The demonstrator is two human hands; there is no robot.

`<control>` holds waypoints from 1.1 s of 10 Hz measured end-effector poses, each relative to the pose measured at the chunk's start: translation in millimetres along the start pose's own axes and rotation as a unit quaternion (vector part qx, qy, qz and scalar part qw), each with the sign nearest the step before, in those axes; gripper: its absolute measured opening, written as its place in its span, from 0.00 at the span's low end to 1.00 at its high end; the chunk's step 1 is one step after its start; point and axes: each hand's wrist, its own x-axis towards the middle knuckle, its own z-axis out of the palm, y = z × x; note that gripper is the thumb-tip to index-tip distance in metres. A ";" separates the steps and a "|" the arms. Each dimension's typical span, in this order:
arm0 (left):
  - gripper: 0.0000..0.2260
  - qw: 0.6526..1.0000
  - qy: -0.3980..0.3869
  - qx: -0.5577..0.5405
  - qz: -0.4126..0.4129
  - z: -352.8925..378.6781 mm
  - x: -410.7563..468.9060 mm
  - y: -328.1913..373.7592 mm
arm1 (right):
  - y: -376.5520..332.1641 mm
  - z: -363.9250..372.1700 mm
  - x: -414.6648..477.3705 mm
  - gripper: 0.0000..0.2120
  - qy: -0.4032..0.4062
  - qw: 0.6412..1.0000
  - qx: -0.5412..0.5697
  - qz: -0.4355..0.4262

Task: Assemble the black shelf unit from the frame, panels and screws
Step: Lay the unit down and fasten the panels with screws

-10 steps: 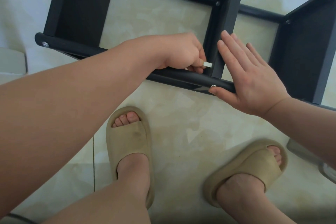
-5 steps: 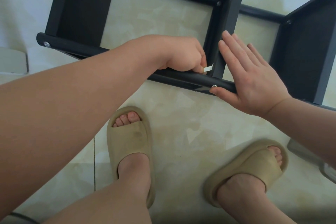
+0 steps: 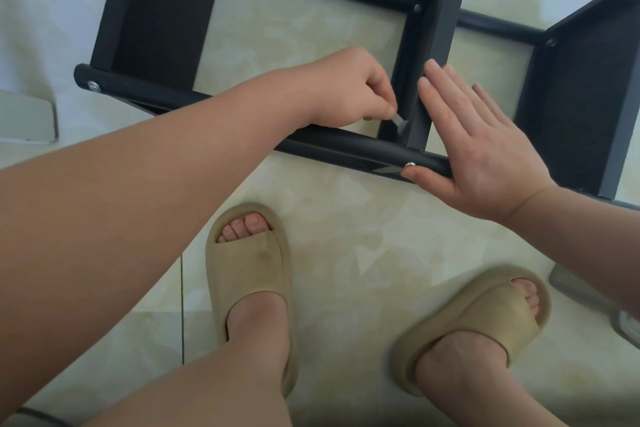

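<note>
The black shelf unit (image 3: 349, 144) lies on its side on the tiled floor, with three panels between round black rails. My left hand (image 3: 353, 90) pinches a small pale tool (image 3: 400, 121) against the inner corner where the middle panel (image 3: 434, 38) meets the near rail. My right hand (image 3: 474, 146) lies flat against the right face of that panel, fingers straight, thumb under the rail beside a silver screw head (image 3: 410, 165). Another screw head (image 3: 92, 86) shows at the rail's left end.
My two feet in beige slides (image 3: 249, 274) (image 3: 478, 319) stand on the floor just in front of the shelf. A pale flat object (image 3: 26, 118) lies at the left edge and a grey object (image 3: 581, 291) at the right edge.
The small tool in my left hand has swung from level to pointing down toward the rail, and that hand has dropped slightly. My right hand stays flat on the panel.
</note>
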 end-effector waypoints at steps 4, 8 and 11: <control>0.12 0.962 0.034 -0.239 -0.129 13.4 10.9 14.5 | -0.2 1.4 -0.2 0.43 0.012 1.000 0.002 -0.002; 0.03 0.962 0.019 -0.243 -0.126 15.6 9.5 17.1 | -0.6 -0.3 0.0 0.43 0.003 1.000 0.002 0.002; 0.03 0.973 0.012 -0.195 -0.122 15.8 9.3 13.3 | -0.5 -0.1 -0.1 0.43 -0.004 1.000 -0.003 0.003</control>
